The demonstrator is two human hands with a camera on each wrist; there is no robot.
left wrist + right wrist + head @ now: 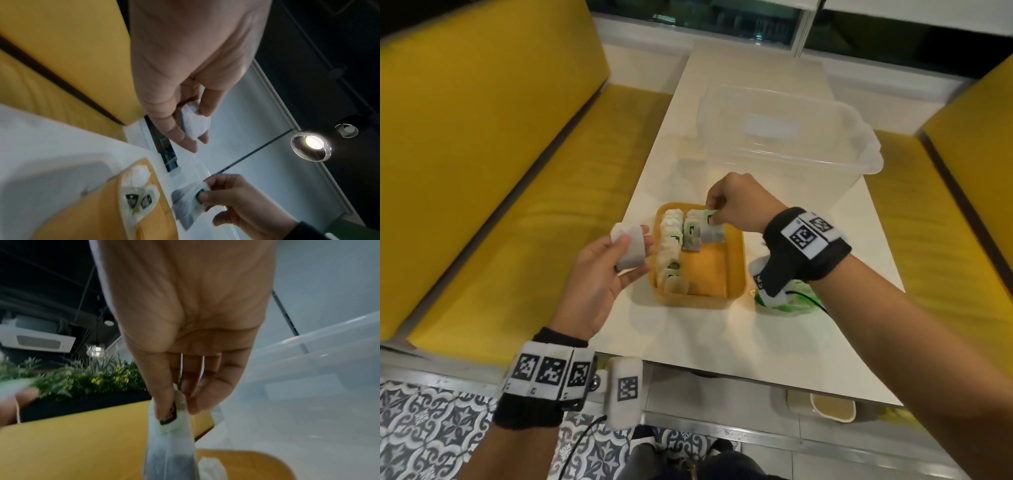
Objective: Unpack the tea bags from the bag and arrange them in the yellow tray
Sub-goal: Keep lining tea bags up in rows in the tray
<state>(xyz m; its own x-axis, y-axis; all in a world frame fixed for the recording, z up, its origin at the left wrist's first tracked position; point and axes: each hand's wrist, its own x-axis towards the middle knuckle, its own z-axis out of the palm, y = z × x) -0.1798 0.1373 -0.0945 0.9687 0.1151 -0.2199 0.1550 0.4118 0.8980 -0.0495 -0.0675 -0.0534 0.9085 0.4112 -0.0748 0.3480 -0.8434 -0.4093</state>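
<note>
A: Counts?
B: One yellow tray (736, 260) on the white table (808, 325), two rows of tea bags standing in it. The left row (671, 253) was too blurred to count; the right row (692, 236) showed two or three. Two more bags were in the hands. One green-and-white bag (796, 301) lay just right of the tray, partly behind the right wrist. One clear plastic bin (787, 137) stood behind.

A: Hands?
B: The right hand (739, 205) hung over the tray's far right corner, thumb and fingertips pinching the green tag of a tea bag (711, 229) whose lower end was down in the right row. The left hand (599, 274) was palm-up, left of the tray and clear of it, fingers loosely curled round a spare tea bag (629, 250) with the thumb across it.

A: Any text?
B: Tags had a dark logo, unreadable. Wristbands carried square black-and-white markers, no words.
</note>
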